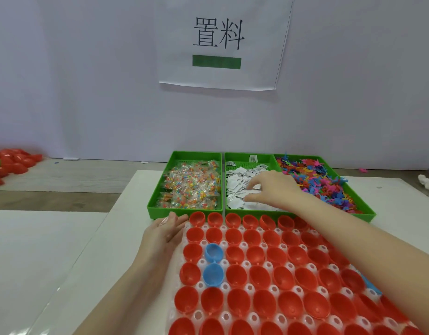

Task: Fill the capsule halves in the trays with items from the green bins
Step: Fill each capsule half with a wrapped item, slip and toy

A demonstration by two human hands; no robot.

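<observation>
Three green bins are set side by side at the far edge of the white surface (390, 204). The left bin (160, 189) is filled with clear packets of coloured beads, the middle bin (235, 157) with white paper sachets, and the right bin (361, 201) with small coloured plastic figures; the contents are too many to be counted.

Just in front of the bins a clear tray (247, 263) is laid, and open capsule halves are seated in its cups. Six rows are seen, the nearest cut by the frame edge. Two halves are blue (213, 252), one behind the other in the second column; the others in view are red (259, 276). No fillings can be made out in the halves.

The right hand (271, 189) is held over the middle bin, its fingers curled down onto the sachets (235, 187); whether one is pinched cannot be told. The left hand (165, 232) is rested at the tray's far left corner, fingers straight and relaxed, with a clear packet lying on them.

A heap of red halves (13, 163) is seen far left, and a printed sheet (220, 42) is hung on the wall.
</observation>
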